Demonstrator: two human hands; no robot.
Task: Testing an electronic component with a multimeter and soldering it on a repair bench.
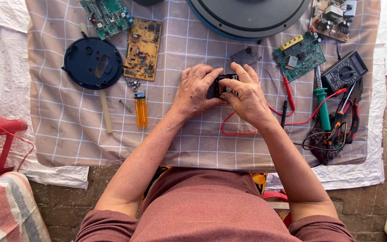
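Note:
Both my hands meet at the middle of the checked cloth (68,125), closed around a small black electronic part (222,84) with an orange patch showing between the fingers. My left hand (195,92) grips its left side, fingers curled over the top. My right hand (246,96) holds its right side, thumb pressed on the part. Most of the part is hidden by my fingers. A red wire (247,132) loops on the cloth under my right wrist.
Left: a round black cover (92,62), a yellow circuit board (143,49), a green board (108,17), loose screws (134,83), an orange lighter (141,109), a wooden stick (106,112). Right: a green board (299,56), a multimeter (345,71), probes, screwdrivers, pliers (354,116). A large round device (249,18) lies beyond.

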